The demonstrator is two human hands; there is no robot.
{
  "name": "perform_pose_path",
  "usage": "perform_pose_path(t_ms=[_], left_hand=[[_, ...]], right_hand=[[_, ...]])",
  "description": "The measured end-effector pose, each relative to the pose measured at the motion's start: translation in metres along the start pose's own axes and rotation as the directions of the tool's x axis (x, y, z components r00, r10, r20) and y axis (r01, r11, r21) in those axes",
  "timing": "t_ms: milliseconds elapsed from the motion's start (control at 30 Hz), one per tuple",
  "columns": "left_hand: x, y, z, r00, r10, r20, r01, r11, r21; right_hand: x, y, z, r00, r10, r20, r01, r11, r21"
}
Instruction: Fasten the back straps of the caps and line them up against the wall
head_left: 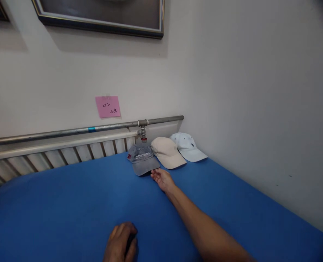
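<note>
A faded grey baseball cap [142, 158] with light lettering and a dark red patch lies on the blue-covered surface [82, 207], its brim pointing toward me. My right hand [162, 179] reaches forward and pinches the right edge of that brim, fingers partly beneath it. Close on its right sits a beige baseball cap [168, 153], and beyond that a white baseball cap [188, 146] with a small dark emblem. Low in the view, my left hand [121, 242] hovers over or rests on the blue cover, loosely curved with thumb and fingers apart, holding nothing.
Behind the caps runs a metal pipe [114, 126] with a red-handled valve [144, 139], above a white radiator [81, 153]. A pink note [108, 107] and a framed picture [101, 27] are on the wall. The right wall [259, 109] borders the blue surface.
</note>
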State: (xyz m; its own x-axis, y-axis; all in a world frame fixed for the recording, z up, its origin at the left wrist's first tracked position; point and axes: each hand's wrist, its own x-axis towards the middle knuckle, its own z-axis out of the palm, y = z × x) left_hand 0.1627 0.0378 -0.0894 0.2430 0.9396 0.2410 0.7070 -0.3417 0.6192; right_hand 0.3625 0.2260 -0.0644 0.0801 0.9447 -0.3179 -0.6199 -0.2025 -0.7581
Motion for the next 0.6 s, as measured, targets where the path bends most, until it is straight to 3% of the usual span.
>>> perform_pose_path(t_ms=[233,400,500,600], left_hand=[[0.0,0.003,-0.004,1.0,-0.002,0.008,0.002,1.0,-0.018],[0.001,0.008,-0.003,0.999,-0.024,-0.03,0.021,0.997,-0.081],[0.002,0.016,-0.01,0.993,-0.064,-0.104,0.047,0.986,-0.158],[0.003,0.016,-0.024,0.945,-0.217,-0.244,0.141,0.945,-0.295]], right_hand=[[-0.027,0.008,-0.005,0.99,-0.139,0.01,0.139,0.974,-0.176],[-0.045,0.014,0.001,0.968,-0.238,0.08,0.249,0.865,-0.436],[-0.063,0.013,0.006,0.954,-0.244,0.172,0.298,0.766,-0.57],[-0.079,0.011,0.009,0.933,-0.25,0.258,0.359,0.686,-0.633]])
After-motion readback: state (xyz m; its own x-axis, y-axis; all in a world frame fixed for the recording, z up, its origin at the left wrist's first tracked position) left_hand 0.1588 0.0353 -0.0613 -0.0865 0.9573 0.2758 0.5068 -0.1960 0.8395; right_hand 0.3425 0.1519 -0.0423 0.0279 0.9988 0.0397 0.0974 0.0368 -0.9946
